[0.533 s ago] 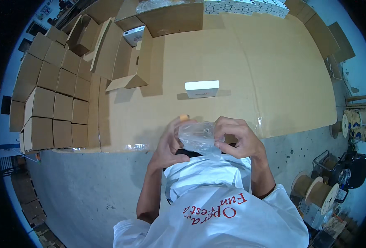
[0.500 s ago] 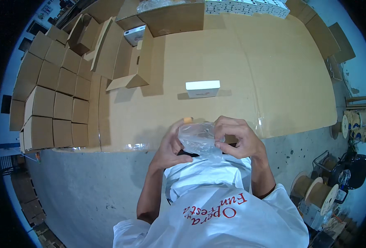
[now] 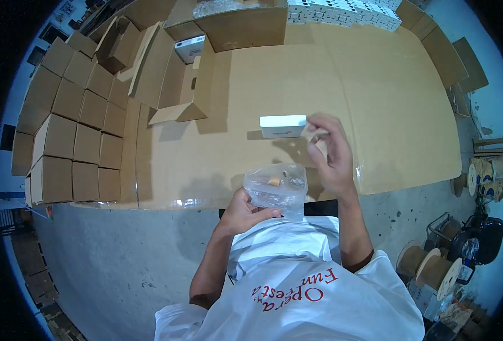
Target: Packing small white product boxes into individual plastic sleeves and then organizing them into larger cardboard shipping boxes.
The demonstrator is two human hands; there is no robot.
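The left hand [image 3: 244, 213] holds a clear plastic bag [image 3: 275, 188] at its lower edge, its grip clamped on the plastic, just over the near edge of the cardboard-covered surface [image 3: 376, 96]. Small parts lie inside the bag, one tan and the others too small to tell. The right hand [image 3: 331, 153] is raised above the surface with its fingers [image 3: 319, 122] loosely apart, holding nothing, just beside the right end of a small white box [image 3: 283, 126] that lies flat on the cardboard. An open cardboard carton [image 3: 180, 79] stands farther left, with rows of closed cartons [image 3: 69, 136] beyond it.
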